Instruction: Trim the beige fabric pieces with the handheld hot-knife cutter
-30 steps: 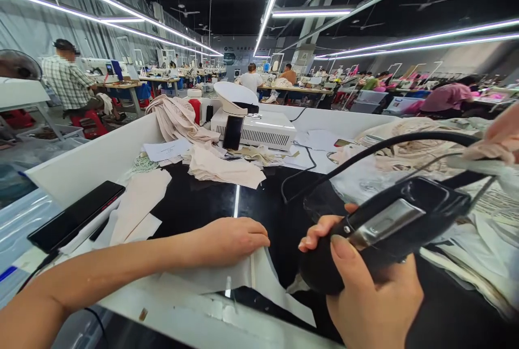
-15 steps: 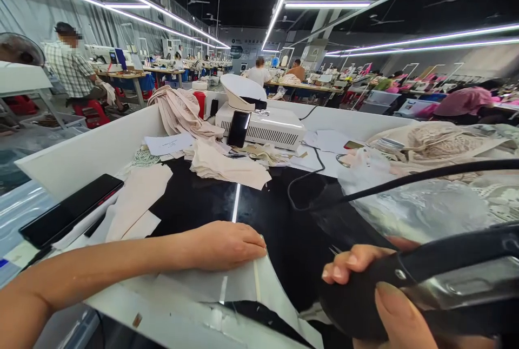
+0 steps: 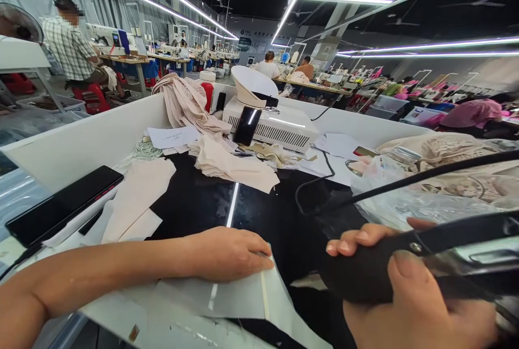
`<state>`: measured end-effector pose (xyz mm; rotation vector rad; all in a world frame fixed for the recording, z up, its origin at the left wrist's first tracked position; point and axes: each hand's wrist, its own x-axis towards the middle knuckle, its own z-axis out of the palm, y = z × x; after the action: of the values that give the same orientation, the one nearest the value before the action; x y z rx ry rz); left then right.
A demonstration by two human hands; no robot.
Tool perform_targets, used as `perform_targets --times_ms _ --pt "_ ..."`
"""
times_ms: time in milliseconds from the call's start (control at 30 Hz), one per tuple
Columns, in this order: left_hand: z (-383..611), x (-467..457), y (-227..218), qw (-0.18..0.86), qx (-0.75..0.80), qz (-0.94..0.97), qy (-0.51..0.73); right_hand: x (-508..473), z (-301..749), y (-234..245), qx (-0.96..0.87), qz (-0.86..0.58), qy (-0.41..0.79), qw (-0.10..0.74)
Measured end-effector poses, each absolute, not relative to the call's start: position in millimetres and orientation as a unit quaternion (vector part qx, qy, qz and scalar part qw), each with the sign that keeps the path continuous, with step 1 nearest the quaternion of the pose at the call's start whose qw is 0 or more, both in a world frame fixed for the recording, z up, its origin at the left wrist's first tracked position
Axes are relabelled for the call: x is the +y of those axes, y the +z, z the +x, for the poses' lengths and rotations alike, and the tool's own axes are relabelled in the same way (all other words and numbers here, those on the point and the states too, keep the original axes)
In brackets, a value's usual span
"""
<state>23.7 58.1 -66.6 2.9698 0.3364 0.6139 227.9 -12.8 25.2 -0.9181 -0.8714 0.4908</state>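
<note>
My left hand [image 3: 239,254] lies over a pale grey-white fabric piece [image 3: 239,297] at the near table edge. Its fingers are pressed together on the upper corner of the piece, beside a narrow cream strip [image 3: 265,292]. At the right, my right hand [image 3: 417,295] grips a black hand tool [image 3: 365,270] with a silver metal panel and a rounded black end, thumb on the near side and fingertips over the far side. The kind of tool is unclear, and its right end is out of view. A small light scrap [image 3: 310,281] lies left of the tool.
A black cable [image 3: 430,178] crosses the right side above the tool. Behind the glossy black tabletop [image 3: 203,203] stand a white vented machine [image 3: 279,127] and a phone [image 3: 247,126]. Beige fabric pieces [image 3: 235,162], a large phone [image 3: 65,205] and plastic-wrapped lace fabric [image 3: 438,176] lie around.
The camera view has shifted slightly. My right hand and the tool sit a little higher and farther right. My left hand stays on the fabric piece, its thumb side now more visible.
</note>
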Motion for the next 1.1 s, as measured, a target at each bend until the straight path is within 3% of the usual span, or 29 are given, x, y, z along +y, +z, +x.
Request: perform_targets --times_ms 333,1100 --pt "24 57 -69 0.053 0.104 0.969 0.219 26 204 22 -0.391 -0.391 0.196 0.810" --pt "18 58 -66 0.091 0.105 0.973 0.185 15 207 16 -0.399 -0.371 0.192 0.816"
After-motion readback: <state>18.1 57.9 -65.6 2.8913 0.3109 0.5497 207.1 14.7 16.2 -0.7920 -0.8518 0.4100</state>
